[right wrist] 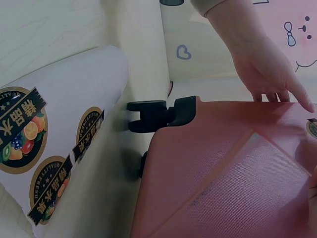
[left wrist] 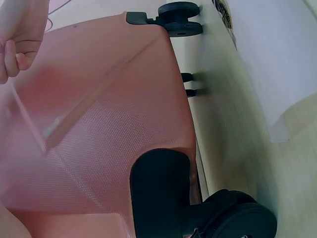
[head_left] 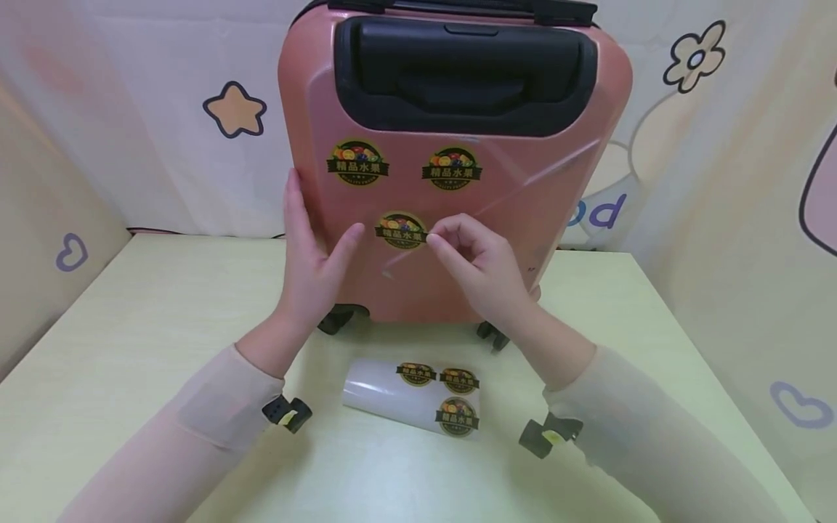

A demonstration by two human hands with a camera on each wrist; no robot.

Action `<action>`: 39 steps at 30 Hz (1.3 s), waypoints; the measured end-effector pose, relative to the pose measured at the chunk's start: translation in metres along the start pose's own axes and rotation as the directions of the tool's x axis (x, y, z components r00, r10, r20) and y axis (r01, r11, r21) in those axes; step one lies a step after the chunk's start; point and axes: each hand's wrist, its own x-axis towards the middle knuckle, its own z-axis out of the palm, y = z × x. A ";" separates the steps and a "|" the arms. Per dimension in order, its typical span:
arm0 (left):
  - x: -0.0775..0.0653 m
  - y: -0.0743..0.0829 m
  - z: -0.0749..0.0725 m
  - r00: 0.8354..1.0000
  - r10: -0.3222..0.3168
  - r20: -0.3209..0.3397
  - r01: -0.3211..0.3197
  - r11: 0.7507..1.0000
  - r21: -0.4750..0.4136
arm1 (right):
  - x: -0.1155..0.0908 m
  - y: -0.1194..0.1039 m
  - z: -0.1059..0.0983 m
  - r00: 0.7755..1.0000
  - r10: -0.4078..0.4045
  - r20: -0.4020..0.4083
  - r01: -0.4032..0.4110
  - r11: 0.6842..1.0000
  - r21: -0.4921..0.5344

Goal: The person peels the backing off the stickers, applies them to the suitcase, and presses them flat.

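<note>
A pink hard-shell suitcase stands upright on the table, its black recessed handle panel at the top. Thumb and index finger of my right hand pinch the right edge of a round fruit sticker, which lies against the suitcase front. My left hand rests along the suitcase's left side, fingers straight and thumb over the front; the right wrist view shows this left hand too. Two like stickers, one on the left and one on the right, sit higher up the shell.
On the table before the suitcase lies a curled white backing sheet bearing three fruit stickers. Black wheels hold the suitcase off the tabletop. Behind and beside it hang pale curtains with cartoon prints.
</note>
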 end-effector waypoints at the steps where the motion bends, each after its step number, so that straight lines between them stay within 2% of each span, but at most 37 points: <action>1: 0.000 0.001 0.000 1.000 -0.014 0.002 0.014 1.000 0.005 | 0.001 0.001 0.001 1.000 0.003 -0.001 -0.003 1.000 0.006; 5: 0.000 0.003 0.000 0.998 -0.062 0.000 0.062 0.997 0.045 | 0.003 0.003 0.005 1.000 0.011 -0.007 -0.011 0.999 0.036; 10: 0.000 0.002 0.000 0.998 -0.062 -0.009 0.062 0.995 0.084 | 0.006 0.003 0.007 0.999 0.025 -0.027 -0.023 0.998 0.065; 17: 0.000 -0.001 0.003 0.997 -0.075 -0.018 0.076 0.993 0.089 | 0.008 0.003 0.010 0.999 0.041 -0.028 -0.039 0.996 0.076; 34: 0.000 0.000 0.012 0.995 -0.040 -0.088 0.048 0.994 0.094 | 0.010 0.004 0.011 0.998 0.042 -0.042 -0.041 0.998 0.040; 39: 0.001 -0.005 0.014 0.994 -0.028 -0.109 0.038 0.995 0.093 | 0.010 0.003 0.012 0.998 0.049 -0.046 -0.047 0.998 0.035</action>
